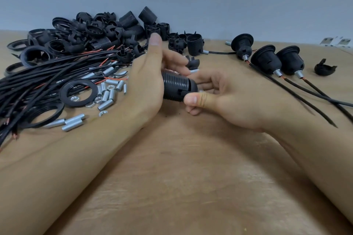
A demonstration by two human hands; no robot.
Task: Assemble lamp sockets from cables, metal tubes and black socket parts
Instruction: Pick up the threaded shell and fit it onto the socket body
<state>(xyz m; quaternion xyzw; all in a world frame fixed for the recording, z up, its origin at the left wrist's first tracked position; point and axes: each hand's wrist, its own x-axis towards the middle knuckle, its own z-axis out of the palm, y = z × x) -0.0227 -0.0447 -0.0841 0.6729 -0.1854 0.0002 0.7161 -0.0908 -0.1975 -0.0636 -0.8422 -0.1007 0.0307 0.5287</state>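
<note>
A black threaded socket body lies sideways between both hands above the table's middle. My left hand wraps its wide end, thumb pointing up. My right hand pinches the narrow end between thumb and fingers. A small black socket cap with a metal tube sits just behind my fingers. Black cables with red wire ends lie in a bundle at the left, with loose metal tubes and nuts beside them.
A heap of black socket parts and rings fills the back left of the wooden table. Three assembled sockets with cables lie at the right, next to a loose black cap. A grey wall stands behind.
</note>
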